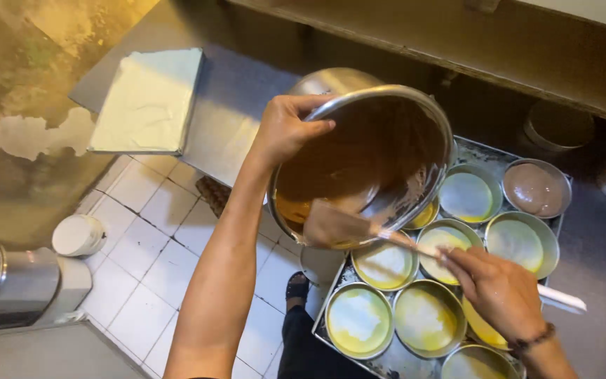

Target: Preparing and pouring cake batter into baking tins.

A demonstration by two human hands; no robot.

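From the head camera, the left hand [285, 130] is closed on the rim of a large steel mixing bowl [366, 158], thumb over the edge, holding it tilted steeply so its open side faces the viewer; the inside is smeared with brown batter [331, 168] that pools toward the lower edge. The right hand [499, 291], below and to the right of the bowl, is closed around the white handle of a spatula [348, 226], whose wide blade lies against the bowl's lower lip, coated in the same brown mix. Directly beneath the bowl sits a metal tray [331, 330] packed with small round tins [359, 319]; most of them show a yellow, greased bottom, while one tin [534, 188] at the far right corner of the tray, well to the right of the bowl, is already filled with brown batter. The tray rests on a grey tabletop [597, 260]. To the left of the bowl, farther off, a flat pan lined with white paper [150, 98] lies on another steel surface. Below the bowl on the left is white tiled floor [156, 238], where a white tub [78, 235] stands, and a sandalled foot [296, 286] shows just beside the tray's near edge
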